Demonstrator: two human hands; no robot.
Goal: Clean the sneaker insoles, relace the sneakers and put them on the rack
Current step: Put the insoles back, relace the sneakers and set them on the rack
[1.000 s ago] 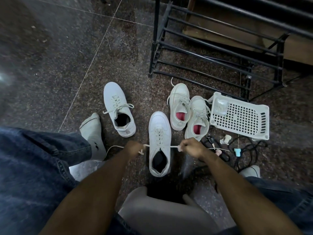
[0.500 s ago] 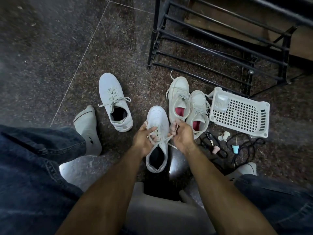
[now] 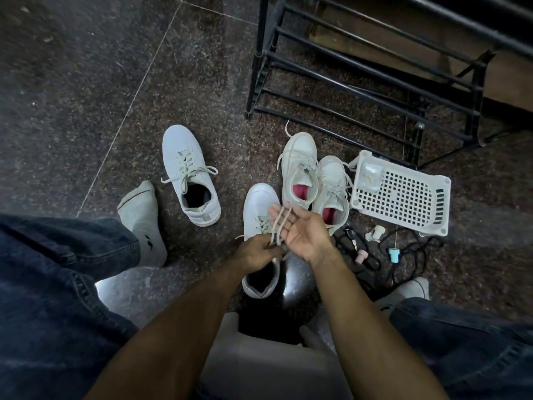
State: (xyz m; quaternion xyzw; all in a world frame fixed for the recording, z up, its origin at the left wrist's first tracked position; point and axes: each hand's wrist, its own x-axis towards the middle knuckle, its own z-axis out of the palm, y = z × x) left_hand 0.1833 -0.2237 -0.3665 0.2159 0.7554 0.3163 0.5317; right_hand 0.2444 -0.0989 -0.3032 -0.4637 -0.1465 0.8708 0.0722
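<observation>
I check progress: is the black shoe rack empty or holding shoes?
Empty as far as visible: the rack shows bare bars, and all four sneakers lie on the floor.

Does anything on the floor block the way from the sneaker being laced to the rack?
Yes. The pair with pink insoles lies between the sneaker and the rack, so the sneaker must be lifted over.

White sneaker (image 3: 257, 209) upright on floor, toe pointing away, lace (image 3: 279, 226) pulled up off it, tongue area partly hidden. Second white sneaker (image 3: 189, 174) to its left, laced, loose bow. Pair with pink insoles (image 3: 314, 186) side by side near right. Black metal rack (image 3: 360, 67) behind, no shoes visible on its bars.
</observation>
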